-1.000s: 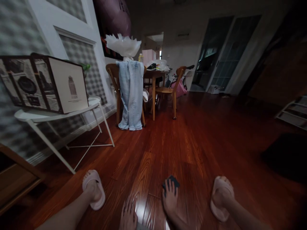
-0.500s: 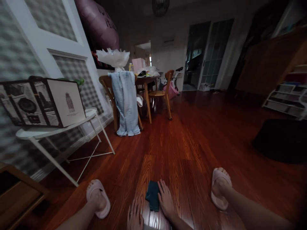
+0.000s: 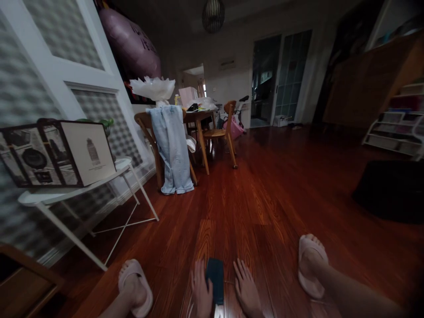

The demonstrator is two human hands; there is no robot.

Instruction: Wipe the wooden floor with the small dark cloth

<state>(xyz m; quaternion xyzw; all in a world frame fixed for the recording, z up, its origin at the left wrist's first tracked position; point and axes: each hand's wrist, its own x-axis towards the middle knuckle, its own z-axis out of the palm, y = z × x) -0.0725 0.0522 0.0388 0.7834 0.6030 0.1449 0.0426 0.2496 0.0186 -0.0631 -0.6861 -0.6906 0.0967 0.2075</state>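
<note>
A small dark teal piece of cloth, folded into a flat rectangle, lies on the wooden floor between my hands. Along its left edge rests my left hand, fingers stretched forward and thumb at the cloth's side; whether it presses on the cloth I cannot tell. To the right, a short gap away from the cloth, my right hand is held low with fingers extended, holding nothing.
My slippered feet stand wide on both sides. At left is a white side table bearing a printed box. Jeans hang over a chair by the dining table. A black object sits at right.
My right hand has left the cloth's edge and moved right. The left hand has moved forward and up to the cloth's left side. The cloth's outline looks straighter. The view has tilted slightly.
</note>
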